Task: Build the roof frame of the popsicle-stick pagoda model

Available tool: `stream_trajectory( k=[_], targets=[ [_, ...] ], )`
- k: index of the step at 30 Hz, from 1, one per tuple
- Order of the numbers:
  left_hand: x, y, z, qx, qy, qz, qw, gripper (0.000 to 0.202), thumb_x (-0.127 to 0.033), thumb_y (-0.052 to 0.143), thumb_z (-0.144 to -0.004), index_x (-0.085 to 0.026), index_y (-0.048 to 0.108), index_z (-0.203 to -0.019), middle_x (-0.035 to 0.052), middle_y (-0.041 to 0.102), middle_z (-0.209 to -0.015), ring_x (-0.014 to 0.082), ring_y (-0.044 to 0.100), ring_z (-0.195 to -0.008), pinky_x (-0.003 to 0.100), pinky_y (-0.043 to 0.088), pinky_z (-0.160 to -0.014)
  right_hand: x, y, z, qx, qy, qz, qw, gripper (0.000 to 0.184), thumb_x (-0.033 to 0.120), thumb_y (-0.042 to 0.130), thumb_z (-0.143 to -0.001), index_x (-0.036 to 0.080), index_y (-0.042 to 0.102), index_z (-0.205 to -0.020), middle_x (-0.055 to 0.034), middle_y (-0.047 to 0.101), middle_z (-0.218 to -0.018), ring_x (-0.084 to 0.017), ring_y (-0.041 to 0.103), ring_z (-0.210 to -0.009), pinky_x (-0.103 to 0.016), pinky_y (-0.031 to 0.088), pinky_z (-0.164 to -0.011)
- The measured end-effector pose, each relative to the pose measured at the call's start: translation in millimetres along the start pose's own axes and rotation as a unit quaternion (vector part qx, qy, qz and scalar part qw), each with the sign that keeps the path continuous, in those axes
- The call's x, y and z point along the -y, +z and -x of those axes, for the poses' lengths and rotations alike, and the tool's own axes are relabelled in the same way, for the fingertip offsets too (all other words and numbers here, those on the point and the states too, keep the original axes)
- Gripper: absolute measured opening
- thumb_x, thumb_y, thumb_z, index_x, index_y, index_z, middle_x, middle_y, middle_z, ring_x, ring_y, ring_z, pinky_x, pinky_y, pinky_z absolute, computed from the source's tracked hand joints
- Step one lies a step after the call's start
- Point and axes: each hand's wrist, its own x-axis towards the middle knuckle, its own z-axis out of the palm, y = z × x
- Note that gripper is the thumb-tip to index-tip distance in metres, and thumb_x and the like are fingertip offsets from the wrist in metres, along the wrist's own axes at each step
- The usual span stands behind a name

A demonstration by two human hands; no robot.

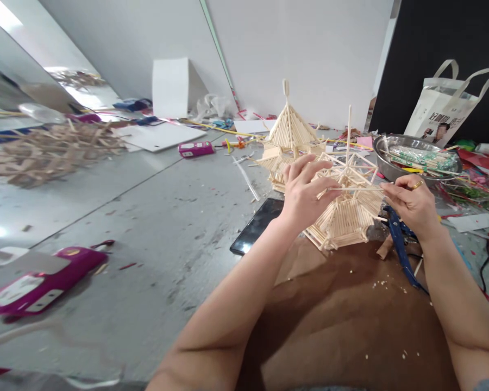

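A thin wooden stick stretches level between my two hands, above a pavilion-like model built of pale wooden sticks. My left hand pinches its left end between thumb and fingertips, the other fingers raised over the model. At the right end, my right hand, with a ring on one finger, grips the stick between thumb and fingers. One upright stick rises from the model's middle. Beneath my right hand lies a blue tool, partly hidden. Behind my left hand stands a second stick model with a pointed roof.
Brown paper covers the near tabletop, with a black phone beside it. Magenta power strips lie leftward. A metal bowl of wrapped sticks and a white bag stand at right. A brown lattice heap sits far left.
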Motion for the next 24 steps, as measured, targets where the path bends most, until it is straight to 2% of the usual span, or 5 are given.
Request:
stream_trajectory(
  k=[5,10,13,19,24],
  targets=[
    [-1,-1.2,0,0.001,0.01,0.006,1.0,0.012,-0.036,0.061,-0.078,-0.027,0.064,-0.071,-0.0006,0.065,-0.101,0.0223,0.045,-0.11,0.039,0.031,-0.093,-1,1,-1,-0.009,-0.02,0.005,1.0,0.019,0.031,0.051,-0.083,0.028,0.068,-0.091,-0.0037,0.056,-0.078,-0.016,0.05,-0.074,-0.031,0.044,-0.067],
    [-1,-1.2,0,-0.029,0.04,-0.002,0.999,0.011,-0.034,0.061,-0.078,-0.026,0.062,-0.07,-0.001,0.066,-0.098,0.0214,0.047,-0.107,0.037,0.033,-0.089,-3,1,-3,0.004,-0.026,0.008,1.0,0.02,0.03,0.051,-0.083,0.028,0.068,-0.093,-0.0034,0.058,-0.08,-0.016,0.052,-0.076,-0.033,0.044,-0.071],
    [0,-1.3,0,-0.028,0.045,0.002,0.999,0.01,-0.033,0.061,-0.078,-0.027,0.061,-0.071,-0.0014,0.066,-0.098,0.0211,0.047,-0.107,0.037,0.033,-0.089,-4,2,-3,0.005,-0.024,0.005,1.0,0.02,0.03,0.051,-0.083,0.027,0.068,-0.093,-0.0037,0.06,-0.081,-0.017,0.053,-0.078,-0.033,0.045,-0.072],
    [1,-0.8,0,-0.028,0.05,-0.006,0.998,0.009,-0.032,0.062,-0.078,-0.027,0.062,-0.071,-0.0019,0.066,-0.096,0.0209,0.048,-0.106,0.036,0.032,-0.089,-3,4,-6,0.001,-0.038,-0.003,0.999,0.019,0.029,0.05,-0.084,0.023,0.068,-0.089,-0.0036,0.064,-0.079,-0.015,0.057,-0.074,-0.029,0.047,-0.067],
    [2,0.3,0,-0.047,0.062,-0.012,0.997,0.009,-0.032,0.062,-0.078,-0.026,0.062,-0.07,-0.0021,0.067,-0.094,0.0204,0.05,-0.104,0.035,0.032,-0.086,3,7,-11,-0.024,-0.058,-0.006,0.998,0.018,0.032,0.052,-0.083,0.022,0.066,-0.087,-0.0035,0.065,-0.078,-0.015,0.06,-0.076,-0.029,0.048,-0.07]
  ],
)
